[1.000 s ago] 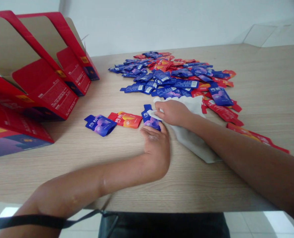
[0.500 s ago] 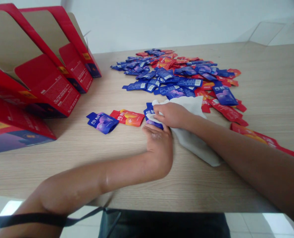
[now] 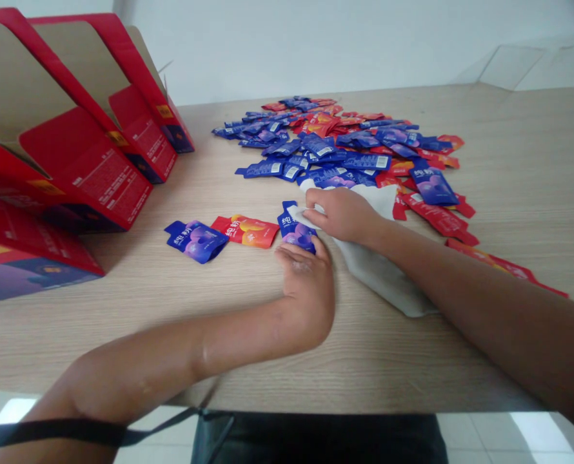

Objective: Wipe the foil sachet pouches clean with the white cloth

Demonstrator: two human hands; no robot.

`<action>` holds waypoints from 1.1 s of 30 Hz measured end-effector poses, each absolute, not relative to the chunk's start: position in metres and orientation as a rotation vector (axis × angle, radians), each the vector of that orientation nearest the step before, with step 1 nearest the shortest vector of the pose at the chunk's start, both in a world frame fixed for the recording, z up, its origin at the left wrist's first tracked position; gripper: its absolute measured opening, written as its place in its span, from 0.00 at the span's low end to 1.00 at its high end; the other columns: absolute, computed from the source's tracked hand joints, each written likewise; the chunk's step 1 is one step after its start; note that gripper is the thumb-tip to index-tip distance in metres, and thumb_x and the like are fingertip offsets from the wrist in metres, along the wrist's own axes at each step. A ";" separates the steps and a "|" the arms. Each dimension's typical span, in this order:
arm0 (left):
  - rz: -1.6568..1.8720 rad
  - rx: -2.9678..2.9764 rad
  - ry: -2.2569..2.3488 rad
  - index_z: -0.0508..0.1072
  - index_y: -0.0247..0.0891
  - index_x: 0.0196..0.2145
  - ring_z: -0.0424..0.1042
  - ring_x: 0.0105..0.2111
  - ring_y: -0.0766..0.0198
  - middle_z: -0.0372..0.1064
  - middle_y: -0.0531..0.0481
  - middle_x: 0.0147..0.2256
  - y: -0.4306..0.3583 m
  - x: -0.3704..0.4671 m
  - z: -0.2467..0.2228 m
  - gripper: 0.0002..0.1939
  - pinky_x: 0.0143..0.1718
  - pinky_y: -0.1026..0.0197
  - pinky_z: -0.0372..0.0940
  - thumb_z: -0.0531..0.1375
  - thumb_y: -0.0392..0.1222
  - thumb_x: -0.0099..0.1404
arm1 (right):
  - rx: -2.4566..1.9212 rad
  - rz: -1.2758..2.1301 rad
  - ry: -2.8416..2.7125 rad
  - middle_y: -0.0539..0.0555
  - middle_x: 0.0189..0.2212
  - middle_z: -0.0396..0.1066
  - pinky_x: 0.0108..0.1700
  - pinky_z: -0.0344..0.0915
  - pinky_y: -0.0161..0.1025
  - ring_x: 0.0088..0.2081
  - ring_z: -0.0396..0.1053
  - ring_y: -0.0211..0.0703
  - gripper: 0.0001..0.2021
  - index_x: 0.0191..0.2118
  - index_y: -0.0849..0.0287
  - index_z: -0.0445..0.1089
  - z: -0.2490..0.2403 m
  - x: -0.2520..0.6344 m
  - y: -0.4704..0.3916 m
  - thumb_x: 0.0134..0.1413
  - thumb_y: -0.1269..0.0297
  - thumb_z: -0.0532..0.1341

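A blue pouch (image 3: 291, 227) with pictured purple fruit lies flat on the table. My left hand (image 3: 304, 264) holds it by its lower edge, fingers bent over that end and pressed against the tabletop. Just above and to the right, my right hand (image 3: 340, 212) is closed around a bunched part of a white cloth (image 3: 381, 274). One fold of the cloth reaches over the upper right of the pouch; the rest spreads beneath my right wrist and forearm. Left of the pouch lie a red-orange pouch (image 3: 248, 231) and another blue pouch (image 3: 197, 241) in a row.
Behind my hands spreads a pile of blue and red pouches (image 3: 320, 145). Several red pouches (image 3: 504, 263) lie partly behind my right forearm. Open red boxes (image 3: 93, 167) stand along the left side. A clear plastic sheet (image 3: 509, 67) leans on the back wall.
My right hand and the cloth fold have shifted slightly up and right over the pouch, so more of its printed front shows. My left hand stays on the pouch. The view has moved a little.
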State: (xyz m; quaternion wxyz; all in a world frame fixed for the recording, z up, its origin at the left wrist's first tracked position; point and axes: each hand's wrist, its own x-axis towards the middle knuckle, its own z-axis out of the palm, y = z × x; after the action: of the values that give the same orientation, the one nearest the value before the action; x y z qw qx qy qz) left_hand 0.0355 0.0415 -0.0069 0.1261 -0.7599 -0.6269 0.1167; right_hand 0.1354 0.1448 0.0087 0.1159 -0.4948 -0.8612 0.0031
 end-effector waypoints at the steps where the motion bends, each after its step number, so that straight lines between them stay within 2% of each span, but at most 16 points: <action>1: 0.319 -2.224 -1.831 0.58 0.28 0.63 0.74 0.50 0.44 0.68 0.17 0.51 0.042 0.036 -0.007 0.28 0.48 0.43 0.66 0.42 0.24 0.67 | -1.397 0.024 -2.524 0.57 0.36 0.75 0.33 0.50 0.38 0.35 0.67 0.45 0.14 0.42 0.58 0.70 0.010 0.134 0.143 0.62 0.57 0.51; 6: 0.266 -2.224 -1.848 0.64 0.17 0.58 0.73 0.50 0.42 0.67 0.13 0.50 0.042 0.035 -0.007 0.24 0.49 0.42 0.65 0.41 0.24 0.67 | -1.365 0.179 -2.683 0.55 0.33 0.74 0.33 0.50 0.37 0.34 0.66 0.43 0.11 0.37 0.57 0.70 0.006 0.126 0.139 0.60 0.58 0.54; 10: 0.247 -2.175 -1.811 0.60 0.19 0.60 0.74 0.49 0.45 0.69 0.16 0.49 0.040 0.035 -0.010 0.26 0.48 0.44 0.66 0.42 0.24 0.67 | -1.406 0.186 -2.689 0.56 0.34 0.74 0.33 0.51 0.36 0.35 0.67 0.43 0.11 0.37 0.58 0.69 0.004 0.127 0.143 0.60 0.58 0.53; 17: 0.265 -2.160 -1.752 0.61 0.21 0.60 0.74 0.49 0.43 0.70 0.16 0.48 0.041 0.034 -0.013 0.25 0.48 0.43 0.67 0.43 0.24 0.67 | -1.452 0.119 -2.689 0.56 0.34 0.75 0.31 0.49 0.37 0.33 0.68 0.43 0.12 0.39 0.58 0.70 0.004 0.127 0.143 0.61 0.57 0.52; 24: 0.301 -2.181 -1.828 0.59 0.31 0.63 0.74 0.50 0.46 0.70 0.22 0.51 0.041 0.035 -0.010 0.27 0.48 0.43 0.66 0.45 0.25 0.67 | -1.572 0.027 -2.635 0.58 0.36 0.76 0.29 0.47 0.37 0.34 0.69 0.45 0.14 0.41 0.58 0.70 0.001 0.136 0.152 0.62 0.57 0.52; 30: 0.209 -2.249 -1.886 0.59 0.29 0.63 0.73 0.50 0.45 0.69 0.20 0.51 0.041 0.035 -0.008 0.27 0.48 0.41 0.66 0.44 0.25 0.67 | -1.494 -0.027 -2.549 0.57 0.36 0.76 0.30 0.47 0.38 0.35 0.68 0.45 0.14 0.42 0.58 0.70 0.009 0.135 0.145 0.62 0.56 0.52; 33: 0.200 -2.237 -1.858 0.63 0.22 0.59 0.73 0.50 0.43 0.68 0.17 0.50 0.040 0.034 -0.008 0.25 0.49 0.41 0.65 0.43 0.24 0.67 | -1.369 0.036 -2.630 0.56 0.34 0.75 0.31 0.48 0.37 0.35 0.68 0.44 0.12 0.40 0.57 0.70 0.010 0.127 0.138 0.61 0.57 0.53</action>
State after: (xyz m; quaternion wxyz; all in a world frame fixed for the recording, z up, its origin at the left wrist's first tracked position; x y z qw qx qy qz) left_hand 0.0344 0.0404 -0.0076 0.1132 -0.7626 -0.6332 0.0682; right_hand 0.1267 0.1382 0.0100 0.0878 -0.4600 -0.8835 0.0120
